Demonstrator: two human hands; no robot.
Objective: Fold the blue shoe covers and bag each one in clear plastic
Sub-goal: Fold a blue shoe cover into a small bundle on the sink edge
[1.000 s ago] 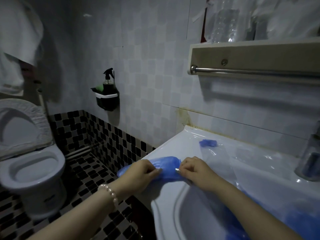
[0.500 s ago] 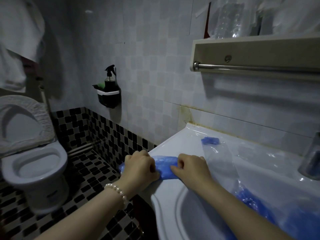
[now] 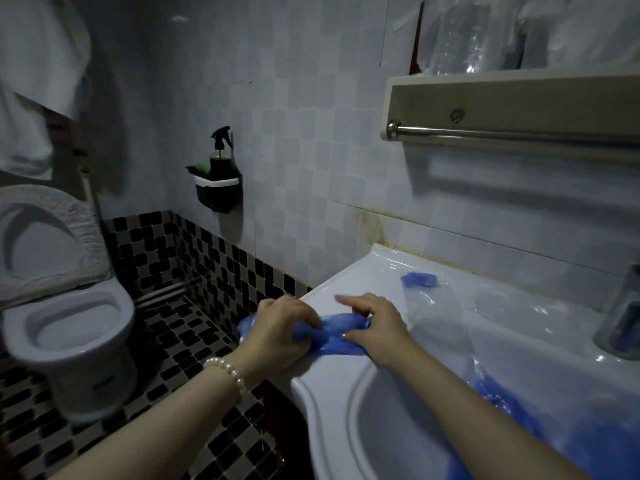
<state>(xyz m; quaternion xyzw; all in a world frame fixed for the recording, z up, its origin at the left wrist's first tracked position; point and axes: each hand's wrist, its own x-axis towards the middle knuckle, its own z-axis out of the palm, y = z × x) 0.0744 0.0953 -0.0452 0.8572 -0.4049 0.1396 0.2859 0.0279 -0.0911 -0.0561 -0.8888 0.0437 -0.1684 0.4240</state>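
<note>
A crumpled blue shoe cover (image 3: 337, 332) lies on the left rim of the white sink (image 3: 363, 275). My left hand (image 3: 280, 327) grips its left end, fingers curled over it. My right hand (image 3: 375, 327) holds its right end, thumb tucked under and index finger stretched out. A clear plastic bag (image 3: 440, 317) lies flat just right of my right hand, with a folded blue shoe cover (image 3: 419, 280) at its far end. More blue shoe covers (image 3: 498, 396) are heaped in the basin at the right, partly behind my forearm.
A toilet (image 3: 69, 327) stands at the left on a black-and-white tiled floor. A spray bottle (image 3: 220, 157) sits in a wall holder. A shelf with a towel bar (image 3: 512, 133) hangs above the sink. A glass cup (image 3: 620, 323) stands at the right rim.
Both hands have drawn closer together on the shoe cover, bunching it into a narrower roll. My right index finger has lifted and points left.
</note>
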